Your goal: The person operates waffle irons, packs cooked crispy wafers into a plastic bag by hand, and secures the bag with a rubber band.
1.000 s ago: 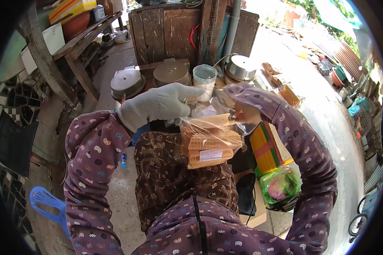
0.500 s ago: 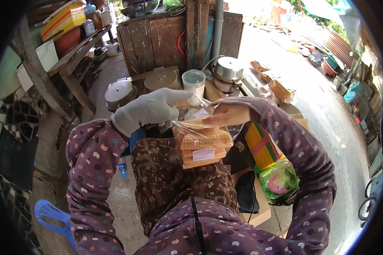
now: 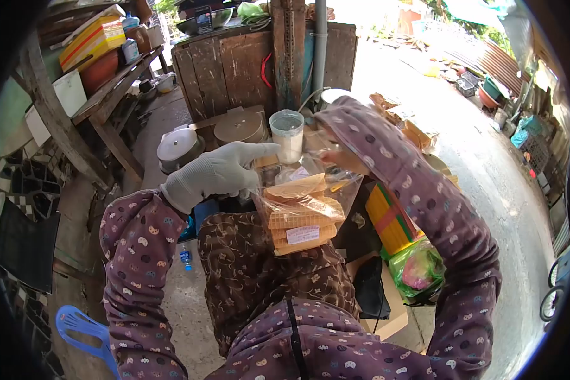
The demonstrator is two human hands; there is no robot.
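Note:
A clear plastic bag hangs above my lap, with a stack of folded, grid-patterned wafers inside and a white printed label on its front. My left hand, in a grey knit glove, grips the bag's upper left edge with curled fingers while its index finger points right. At the bag's upper right edge, my bare right hand pinches the plastic; the sleeve hides part of it. Between the hands the bag's mouth is spread, and the topmost wafer stands at a slant.
Beyond my hands stand a tub of pale batter, round metal waffle irons and a low wooden cabinet. To the right lie a yellow striped bag, a green plastic bag and a cardboard box. A blue plastic chair is at lower left.
My right hand has drawn back from over the wafers, up and slightly right, pulling the bag's mouth wider. A wafer now rests tilted on top. My left hand has barely moved.

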